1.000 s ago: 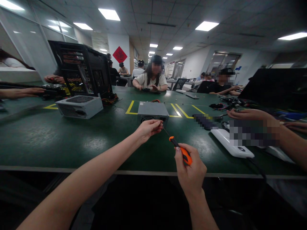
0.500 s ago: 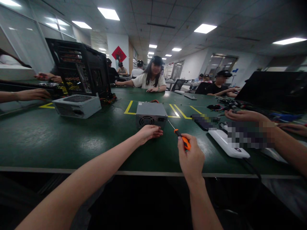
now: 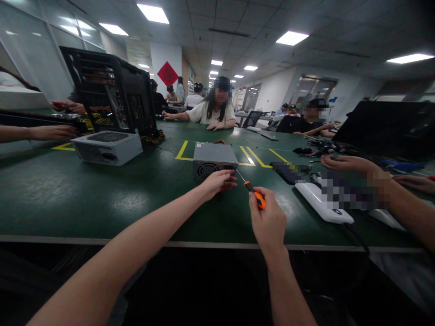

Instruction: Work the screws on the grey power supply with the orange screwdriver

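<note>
A grey computer power supply (image 3: 215, 153) rests on the green table in front of me, its round fan grille facing my way. My left hand (image 3: 217, 183) is at the lower right of that face, fingers stretched out and a little apart, covering part of it. Whether the fingertips touch the metal I cannot tell. My right hand (image 3: 268, 217) is wrapped round the orange and black handle of a screwdriver (image 3: 260, 199). Its thin shaft points up and left, with the tip at the right edge of the power supply's face.
At left stand a second power supply (image 3: 107, 147) and a black computer case (image 3: 112, 90), with a co-worker's hand (image 3: 54, 132) beside them. A white power strip (image 3: 322, 203) lies at right, near another person's hand (image 3: 350, 164) and piled cables (image 3: 316, 147). Someone sits opposite.
My left hand has slid right and slightly up along the power supply's face. The screwdriver has moved slightly up and left, its tip now closer to the face's right edge.
</note>
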`<state>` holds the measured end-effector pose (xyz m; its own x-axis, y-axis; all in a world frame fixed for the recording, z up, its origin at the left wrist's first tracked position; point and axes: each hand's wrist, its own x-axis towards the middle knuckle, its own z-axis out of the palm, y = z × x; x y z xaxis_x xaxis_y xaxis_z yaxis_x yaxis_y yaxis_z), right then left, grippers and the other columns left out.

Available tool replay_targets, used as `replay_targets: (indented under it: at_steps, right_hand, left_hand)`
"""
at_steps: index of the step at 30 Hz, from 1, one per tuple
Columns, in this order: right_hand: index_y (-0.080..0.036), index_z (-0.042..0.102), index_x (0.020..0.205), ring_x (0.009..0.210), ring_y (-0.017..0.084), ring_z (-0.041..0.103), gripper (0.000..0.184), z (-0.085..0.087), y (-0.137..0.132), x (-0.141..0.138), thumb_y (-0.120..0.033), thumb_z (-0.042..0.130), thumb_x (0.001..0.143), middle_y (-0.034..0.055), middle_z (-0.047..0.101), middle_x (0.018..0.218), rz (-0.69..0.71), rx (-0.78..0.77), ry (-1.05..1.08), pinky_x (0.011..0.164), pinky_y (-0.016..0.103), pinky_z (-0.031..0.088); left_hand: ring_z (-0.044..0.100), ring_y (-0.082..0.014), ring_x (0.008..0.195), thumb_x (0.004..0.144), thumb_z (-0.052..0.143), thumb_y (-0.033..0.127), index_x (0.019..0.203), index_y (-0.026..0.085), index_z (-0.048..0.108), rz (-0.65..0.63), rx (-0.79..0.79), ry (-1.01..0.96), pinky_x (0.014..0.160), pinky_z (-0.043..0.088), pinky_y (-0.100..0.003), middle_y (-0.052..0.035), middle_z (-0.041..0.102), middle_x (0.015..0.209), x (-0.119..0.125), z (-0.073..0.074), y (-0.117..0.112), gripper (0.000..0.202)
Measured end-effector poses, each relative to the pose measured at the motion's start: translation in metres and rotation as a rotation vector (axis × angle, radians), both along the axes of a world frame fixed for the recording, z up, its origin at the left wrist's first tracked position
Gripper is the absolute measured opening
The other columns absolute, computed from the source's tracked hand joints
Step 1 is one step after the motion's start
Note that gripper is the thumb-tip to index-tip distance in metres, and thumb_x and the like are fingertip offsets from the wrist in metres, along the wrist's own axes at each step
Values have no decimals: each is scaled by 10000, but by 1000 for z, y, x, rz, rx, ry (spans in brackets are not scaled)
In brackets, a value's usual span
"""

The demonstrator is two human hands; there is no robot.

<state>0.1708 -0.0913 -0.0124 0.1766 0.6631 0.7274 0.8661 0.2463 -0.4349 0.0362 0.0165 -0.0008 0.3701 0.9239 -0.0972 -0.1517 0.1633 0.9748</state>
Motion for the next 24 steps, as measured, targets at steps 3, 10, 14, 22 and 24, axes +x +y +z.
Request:
replay_targets:
  at_steps: [3,10,14,22,24]
  right_hand:
    - [-194,527,978,723,168,603,263,0,0,0,-375,390,844,48,634,857,-2,9,3,607,266,418]
    - [-198,528,982,724,169,600,265,-1,0,0,-374,386,844,46,633,855,5,6,8,609,268,414]
    - [-197,526,979,723,168,600,260,-1,0,-1,-377,400,840,45,634,855,-1,-9,8,610,266,413]
    - [-194,517,991,746,171,598,264,-1,0,0,-379,397,844,46,628,878,8,-20,18,628,269,411]
    - [-193,516,989,747,171,598,266,-1,1,0,-381,394,846,47,627,879,9,-19,19,629,269,413]
  left_hand:
    - [611,-97,724,847,421,195,1155,174,495,17,-9,-13,605,454,-200,-95,595,1061,3,-1,3,318]
    - [613,-97,725,846,427,216,1143,180,499,16,-1,-29,604,453,-201,-89,594,1062,3,-6,6,308]
    - [613,-99,731,847,418,200,1157,171,487,19,4,-24,610,450,-202,-98,593,1069,3,-5,5,319]
    - [610,-95,729,854,390,173,1179,162,470,-16,8,-4,606,441,-197,-109,587,1087,3,2,2,335]
    - [609,-97,734,852,398,176,1178,155,470,-26,9,-5,607,441,-196,-113,584,1091,2,3,2,334]
